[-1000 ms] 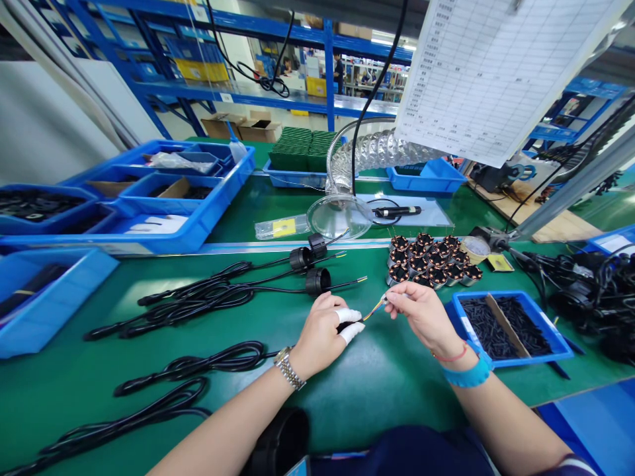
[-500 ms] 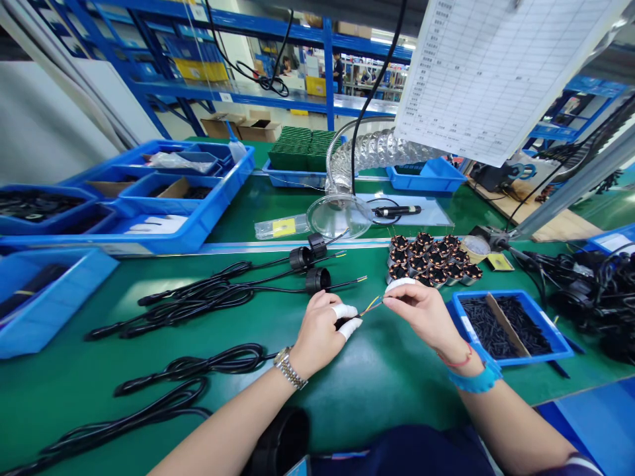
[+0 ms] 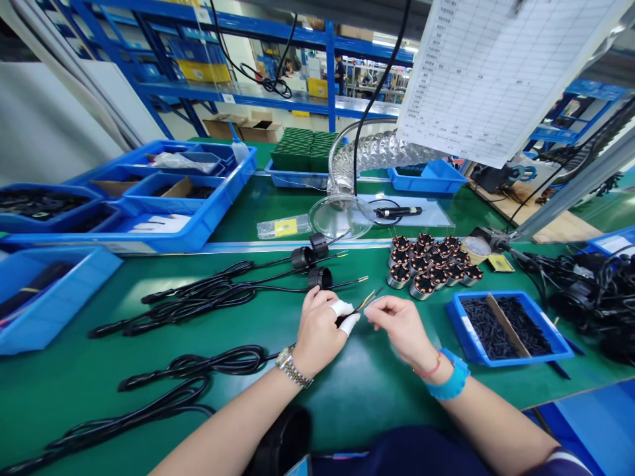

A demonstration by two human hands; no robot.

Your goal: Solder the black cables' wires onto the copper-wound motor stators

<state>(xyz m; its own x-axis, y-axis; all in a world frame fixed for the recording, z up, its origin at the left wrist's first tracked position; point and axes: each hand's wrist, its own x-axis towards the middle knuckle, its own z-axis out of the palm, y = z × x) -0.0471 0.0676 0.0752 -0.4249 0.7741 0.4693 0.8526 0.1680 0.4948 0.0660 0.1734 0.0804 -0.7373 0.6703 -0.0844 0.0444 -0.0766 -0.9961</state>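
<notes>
My left hand (image 3: 325, 330), with white covers on thumb and forefinger, is closed on the end of a black cable. Thin coloured wires (image 3: 366, 301), one of them yellow, stick out past its fingertips. Close beside these wires, my right hand (image 3: 399, 330) has thumb and forefinger pinched together; what lies between them, if anything, is too small to make out. Just beyond my left hand sits a black threaded cap (image 3: 319, 278) on another cable. Copper-wound motor cores (image 3: 423, 286) stand in a cluster past my right hand.
Coiled black cables (image 3: 198, 367) lie to the left. A divided blue tray (image 3: 516, 362) of small black tubes is at the right. Further back are a clear round hood (image 3: 342, 218) on a foil duct, a black pen-like tool (image 3: 398, 211) and blue bins (image 3: 198, 231).
My right hand has drawn back toward me and slightly left, off the wire tips. The motor cores behind it show more fully. My left hand keeps its hold on the cable.
</notes>
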